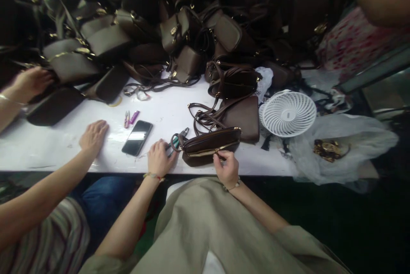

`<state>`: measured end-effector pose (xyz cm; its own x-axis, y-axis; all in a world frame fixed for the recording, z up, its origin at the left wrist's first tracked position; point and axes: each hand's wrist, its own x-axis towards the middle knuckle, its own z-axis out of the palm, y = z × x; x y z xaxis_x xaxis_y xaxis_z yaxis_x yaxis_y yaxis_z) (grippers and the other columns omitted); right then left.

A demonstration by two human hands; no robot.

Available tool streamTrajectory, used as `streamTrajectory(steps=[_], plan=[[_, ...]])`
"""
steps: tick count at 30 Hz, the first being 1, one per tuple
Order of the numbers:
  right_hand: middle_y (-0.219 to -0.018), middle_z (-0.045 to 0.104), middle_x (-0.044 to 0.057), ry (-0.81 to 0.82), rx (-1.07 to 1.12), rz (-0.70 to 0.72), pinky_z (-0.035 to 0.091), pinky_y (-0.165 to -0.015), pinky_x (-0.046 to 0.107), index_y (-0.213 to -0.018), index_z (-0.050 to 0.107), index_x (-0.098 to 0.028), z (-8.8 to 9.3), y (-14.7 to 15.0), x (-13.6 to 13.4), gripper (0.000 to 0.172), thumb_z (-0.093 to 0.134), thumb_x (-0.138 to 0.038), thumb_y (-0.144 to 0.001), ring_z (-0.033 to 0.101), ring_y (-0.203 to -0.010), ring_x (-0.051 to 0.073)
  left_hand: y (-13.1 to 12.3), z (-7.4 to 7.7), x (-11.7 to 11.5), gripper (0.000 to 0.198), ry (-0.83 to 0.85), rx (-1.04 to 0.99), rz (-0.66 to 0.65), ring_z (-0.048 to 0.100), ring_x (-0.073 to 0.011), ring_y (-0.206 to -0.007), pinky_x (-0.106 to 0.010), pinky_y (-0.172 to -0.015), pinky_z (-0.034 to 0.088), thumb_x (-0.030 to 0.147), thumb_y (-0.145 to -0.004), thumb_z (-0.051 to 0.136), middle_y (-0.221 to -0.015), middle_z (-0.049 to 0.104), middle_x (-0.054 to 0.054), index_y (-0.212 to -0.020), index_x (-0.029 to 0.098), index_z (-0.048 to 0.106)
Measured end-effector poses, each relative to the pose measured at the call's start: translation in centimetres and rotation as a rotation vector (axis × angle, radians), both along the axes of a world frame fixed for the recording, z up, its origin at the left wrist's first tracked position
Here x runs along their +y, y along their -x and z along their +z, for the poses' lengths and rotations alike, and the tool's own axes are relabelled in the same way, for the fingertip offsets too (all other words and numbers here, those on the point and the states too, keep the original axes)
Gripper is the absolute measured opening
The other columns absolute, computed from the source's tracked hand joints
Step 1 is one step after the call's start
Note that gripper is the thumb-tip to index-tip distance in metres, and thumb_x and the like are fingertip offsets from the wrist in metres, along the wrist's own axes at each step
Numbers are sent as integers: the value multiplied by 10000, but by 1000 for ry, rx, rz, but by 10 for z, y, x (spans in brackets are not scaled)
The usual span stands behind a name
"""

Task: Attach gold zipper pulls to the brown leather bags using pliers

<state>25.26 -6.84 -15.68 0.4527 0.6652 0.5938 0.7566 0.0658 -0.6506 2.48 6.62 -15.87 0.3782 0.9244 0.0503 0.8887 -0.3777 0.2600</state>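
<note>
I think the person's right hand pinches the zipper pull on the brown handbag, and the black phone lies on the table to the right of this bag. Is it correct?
Not quite: the head view shows the black phone on the white table to the left of the brown handbag, not to its right. The right hand does pinch the zipper pull.

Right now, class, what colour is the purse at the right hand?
The purse is dark brown with a gold zip, best seen in the head view.
</note>
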Motion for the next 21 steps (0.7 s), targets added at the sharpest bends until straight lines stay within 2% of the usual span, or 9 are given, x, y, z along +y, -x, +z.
streamTrajectory(steps=[2,5,7,10,12,15,17,18,21], plan=[[-823,719,60,15,30,-3,616,-686,297,-949,591,-202,2,1,-2,106,646,-251,-872,722,-761,193,-13,-5,7,316,82,61,-43,516,-355,-1176,-474,-937,440,407,-872,536,-1236,600,-183,-1049,152,596],[-826,726,60,24,64,11,614,-687,291,-939,594,-203,5,2,-3,101,651,-248,-868,724,-758,187,-21,-3,8,250,110,63,-56,525,-349,-1150,-449,-893,445,324,-873,491,-1206,609,-176,-1016,156,607],[-838,729,63,29,88,18,614,-698,291,-935,598,-202,6,1,-3,94,648,-250,-871,725,-776,187,-14,2,6,246,126,54,-4,556,-339,-1092,-438,-860,453,332,-882,457,-1146,622,-187,-955,150,605],[-833,731,63,22,114,26,614,-702,294,-925,603,-198,5,0,-2,94,652,-254,-867,726,-774,190,17,20,-2,349,184,28,108,623,-259,-812,-366,-715,484,387,-937,338,-847,652,-127,-840,159,583],[-826,731,63,11,118,29,614,-704,294,-919,605,-197,3,-1,-1,98,657,-261,-866,726,-768,190,42,43,-13,390,287,-55,154,614,-209,-675,-312,-619,483,474,-936,358,-734,641,-60,-878,162,584],[-834,733,65,-3,132,40,615,-717,297,-921,607,-199,-1,-2,0,102,649,-278,-874,728,-779,191,61,91,-38,342,601,-322,84,642,-189,-751,-281,-655,512,466,-829,582,-884,690,-40,-1002,171,577],[-850,735,72,-3,154,52,618,-726,310,-925,610,-199,-3,-2,1,108,645,-290,-877,729,-794,197,52,125,-50,210,783,-379,-44,638,-183,-833,-276,-718,515,301,-794,593,-972,688,-41,-966,180,585],[-860,736,76,3,167,57,620,-729,317,-927,611,-200,-4,-2,1,113,643,-297,-878,730,-802,201,41,139,-53,161,827,-325,-117,629,-172,-829,-265,-719,506,215,-775,552,-952,682,-29,-927,183,591],[-862,736,81,13,178,67,620,-723,330,-922,617,-202,-5,-1,2,120,634,-314,-884,729,-803,206,-4,171,-48,351,855,-72,-295,607,-143,-737,-226,-656,464,76,-645,462,-843,668,11,-927,201,630]])
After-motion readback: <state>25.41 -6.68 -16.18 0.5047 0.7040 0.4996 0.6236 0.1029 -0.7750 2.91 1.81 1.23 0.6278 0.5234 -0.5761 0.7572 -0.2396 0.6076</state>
